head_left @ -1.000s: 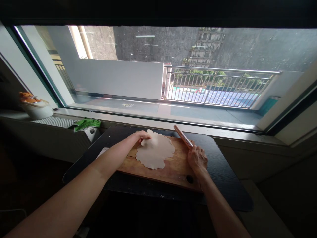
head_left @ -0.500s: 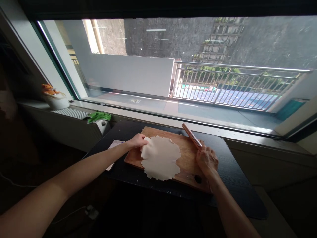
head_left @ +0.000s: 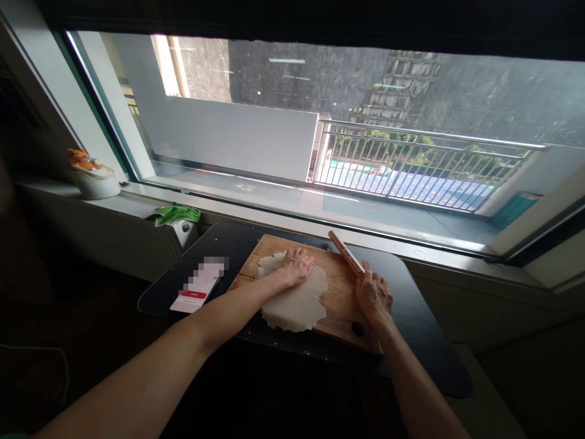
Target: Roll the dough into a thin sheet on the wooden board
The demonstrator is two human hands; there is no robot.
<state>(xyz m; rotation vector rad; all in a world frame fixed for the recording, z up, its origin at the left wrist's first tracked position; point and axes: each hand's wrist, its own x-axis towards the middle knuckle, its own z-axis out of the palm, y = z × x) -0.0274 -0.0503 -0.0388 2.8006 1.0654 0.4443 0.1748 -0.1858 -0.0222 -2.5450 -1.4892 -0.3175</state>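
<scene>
Dough (head_left: 292,306) is lying on a board (head_left: 340,296) on a black table (head_left: 425,329) by a window (head_left: 228,137); loosely open, the left hand (head_left: 298,267) is touching the dough; the right hand (head_left: 375,292) is clasping a stick (head_left: 346,253).

Left hand (head_left: 298,266) flat on pale dough sheet (head_left: 292,306). Wooden board (head_left: 340,292) beneath, extending to right hand (head_left: 375,294). Right hand around near end of pinkish rod (head_left: 346,253), perhaps rolling pin. Phone (head_left: 192,295) left of left hand, on dark table (head_left: 425,317). Green cloth (head_left: 177,214) farther left.
</scene>
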